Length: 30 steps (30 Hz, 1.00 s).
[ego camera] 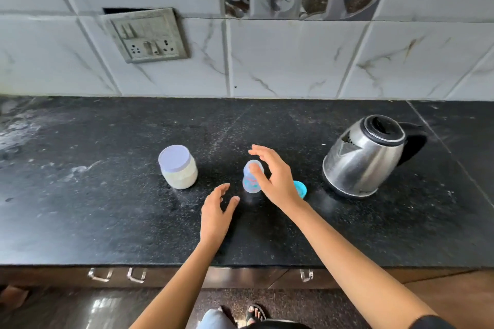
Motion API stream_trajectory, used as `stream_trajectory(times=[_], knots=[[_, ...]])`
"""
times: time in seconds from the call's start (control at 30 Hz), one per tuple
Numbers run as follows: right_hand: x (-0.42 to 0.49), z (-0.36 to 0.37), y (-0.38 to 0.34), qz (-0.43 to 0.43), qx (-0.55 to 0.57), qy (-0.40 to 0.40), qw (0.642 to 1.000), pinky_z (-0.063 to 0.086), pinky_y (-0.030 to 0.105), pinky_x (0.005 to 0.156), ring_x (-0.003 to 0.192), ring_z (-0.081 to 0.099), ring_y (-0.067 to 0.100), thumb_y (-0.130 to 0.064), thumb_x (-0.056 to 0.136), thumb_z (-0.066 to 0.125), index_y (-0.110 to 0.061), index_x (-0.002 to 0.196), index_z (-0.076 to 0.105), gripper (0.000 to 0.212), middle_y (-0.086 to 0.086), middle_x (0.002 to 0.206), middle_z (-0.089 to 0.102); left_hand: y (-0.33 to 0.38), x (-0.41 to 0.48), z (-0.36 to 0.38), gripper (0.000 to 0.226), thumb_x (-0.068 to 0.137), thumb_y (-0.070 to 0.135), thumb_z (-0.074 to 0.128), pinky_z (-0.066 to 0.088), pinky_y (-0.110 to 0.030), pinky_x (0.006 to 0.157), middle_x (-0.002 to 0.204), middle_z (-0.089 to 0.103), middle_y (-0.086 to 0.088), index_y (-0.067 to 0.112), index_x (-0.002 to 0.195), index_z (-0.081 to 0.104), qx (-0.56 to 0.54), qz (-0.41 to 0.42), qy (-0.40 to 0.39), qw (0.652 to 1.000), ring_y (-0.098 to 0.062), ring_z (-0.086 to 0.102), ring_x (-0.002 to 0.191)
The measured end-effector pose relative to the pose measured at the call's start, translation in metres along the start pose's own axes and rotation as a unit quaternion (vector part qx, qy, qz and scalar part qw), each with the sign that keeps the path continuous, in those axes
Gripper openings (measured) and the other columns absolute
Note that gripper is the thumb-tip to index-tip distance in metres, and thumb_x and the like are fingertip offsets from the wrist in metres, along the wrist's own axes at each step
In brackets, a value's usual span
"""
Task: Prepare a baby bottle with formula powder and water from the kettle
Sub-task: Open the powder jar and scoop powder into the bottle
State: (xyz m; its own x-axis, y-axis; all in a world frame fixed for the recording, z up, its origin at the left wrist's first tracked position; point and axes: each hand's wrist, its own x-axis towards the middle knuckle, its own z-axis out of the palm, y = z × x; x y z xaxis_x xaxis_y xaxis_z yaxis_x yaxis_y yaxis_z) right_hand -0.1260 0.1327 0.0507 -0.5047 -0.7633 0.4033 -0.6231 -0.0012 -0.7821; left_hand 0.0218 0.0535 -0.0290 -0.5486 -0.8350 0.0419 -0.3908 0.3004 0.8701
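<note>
L hand (217,211) open nr counter edge (160,264); bottle (251,177) mid-counter.

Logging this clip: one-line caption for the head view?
Both open hands, left and right, reach for the bottle between jar and kettle.

Person, head-camera view. Both forearms bare from elbow to wrist; no watch, ring or bracelet visible. Left hand (217,215) and right hand (276,178): bare, no gloves. Dark, probably black, short sleeve (433,322) at the right upper arm, bottom right corner of view. Light blue trouser leg (213,319), possibly denim, at bottom centre. Dark open-toed sandal (256,313), toes exposed, strap across the foot.
</note>
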Motion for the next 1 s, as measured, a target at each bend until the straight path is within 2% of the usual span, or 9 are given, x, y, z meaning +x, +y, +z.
stream_trajectory(times=[0.2, 0.33, 0.4, 0.57, 0.7, 0.77, 0.87, 1.0], knots=[[0.038, 0.054, -0.029, -0.011, -0.047, -0.106, 0.993, 0.037, 0.031, 0.105, 0.130, 0.044, 0.016, -0.030, 0.094, 0.057, -0.012, 0.126, 0.055, 0.037, 0.006, 0.138, 0.050, -0.015, 0.006, -0.049, 0.042, 0.085, 0.035, 0.066, 0.047, -0.037, 0.091, 0.116, 0.058, 0.007, 0.023, 0.123, 0.052, -0.013, -0.038, 0.128, 0.991, -0.015, 0.054, 0.105], [0.063, 0.090, -0.039, 0.024, -0.071, -0.188, 0.979, 0.026, 0.022, 0.103, 0.134, 0.037, 0.018, -0.032, 0.092, 0.060, -0.011, 0.137, 0.043, 0.052, 0.007, 0.145, 0.040, -0.025, 0.018, -0.083, 0.044, 0.082, 0.030, 0.071, 0.044, -0.031, 0.088, 0.114, 0.059, 0.004, 0.020, 0.120, 0.052, -0.014, -0.051, 0.177, 0.983, -0.017, 0.053, 0.106], [0.072, 0.102, -0.040, 0.050, -0.079, -0.217, 0.972, 0.026, 0.022, 0.103, 0.135, 0.035, 0.019, -0.034, 0.091, 0.062, -0.011, 0.141, 0.037, 0.061, 0.006, 0.147, 0.036, -0.029, 0.028, -0.096, 0.045, 0.079, 0.024, 0.075, 0.043, -0.030, 0.088, 0.113, 0.059, 0.005, 0.019, 0.118, 0.052, -0.011, -0.042, 0.182, 0.982, -0.018, 0.054, 0.106], [0.092, 0.129, -0.040, 0.100, -0.099, -0.257, 0.956, 0.029, 0.037, 0.110, 0.139, 0.030, 0.022, -0.040, 0.086, 0.067, -0.014, 0.146, 0.030, 0.075, 0.007, 0.151, 0.030, -0.046, 0.061, -0.120, 0.073, 0.069, 0.026, 0.082, 0.043, -0.035, 0.097, 0.127, 0.051, 0.003, 0.016, 0.131, 0.043, -0.001, -0.050, 0.110, 0.993, -0.015, 0.049, 0.115], [0.099, 0.149, -0.040, 0.099, -0.156, -0.269, 0.945, 0.036, 0.041, 0.106, 0.135, 0.033, 0.024, -0.053, 0.078, 0.070, -0.014, 0.146, 0.030, 0.087, 0.006, 0.147, 0.033, -0.055, 0.084, -0.131, 0.081, 0.064, 0.028, 0.085, 0.041, -0.027, 0.093, 0.126, 0.052, 0.007, 0.022, 0.132, 0.041, -0.006, -0.008, 0.004, 1.000, -0.012, 0.049, 0.115], [0.100, 0.158, -0.040, 0.081, -0.205, -0.265, 0.939, 0.038, 0.041, 0.102, 0.130, 0.037, 0.025, -0.060, 0.075, 0.068, -0.013, 0.143, 0.034, 0.090, 0.007, 0.142, 0.038, -0.057, 0.094, -0.134, 0.084, 0.062, 0.028, 0.087, 0.042, -0.025, 0.089, 0.123, 0.053, 0.010, 0.027, 0.132, 0.040, -0.016, -0.005, -0.032, 0.999, -0.013, 0.051, 0.113], [0.099, 0.169, -0.038, 0.034, -0.277, -0.211, 0.937, 0.040, 0.038, 0.097, 0.119, 0.041, 0.025, -0.066, 0.071, 0.066, -0.013, 0.135, 0.044, 0.087, 0.008, 0.130, 0.043, -0.055, 0.103, -0.134, 0.089, 0.060, 0.030, 0.088, 0.042, -0.025, 0.086, 0.119, 0.053, 0.012, 0.029, 0.134, 0.038, -0.039, -0.011, -0.062, 0.997, -0.011, 0.051, 0.110], [0.098, 0.174, -0.032, 0.002, -0.269, -0.180, 0.946, 0.041, 0.033, 0.092, 0.112, 0.044, 0.023, -0.059, 0.070, 0.070, -0.012, 0.128, 0.051, 0.077, 0.007, 0.120, 0.047, -0.054, 0.112, -0.135, 0.088, 0.057, 0.035, 0.088, 0.042, -0.018, 0.081, 0.113, 0.053, 0.016, 0.030, 0.131, 0.039, -0.039, -0.008, -0.077, 0.996, -0.007, 0.051, 0.106]])
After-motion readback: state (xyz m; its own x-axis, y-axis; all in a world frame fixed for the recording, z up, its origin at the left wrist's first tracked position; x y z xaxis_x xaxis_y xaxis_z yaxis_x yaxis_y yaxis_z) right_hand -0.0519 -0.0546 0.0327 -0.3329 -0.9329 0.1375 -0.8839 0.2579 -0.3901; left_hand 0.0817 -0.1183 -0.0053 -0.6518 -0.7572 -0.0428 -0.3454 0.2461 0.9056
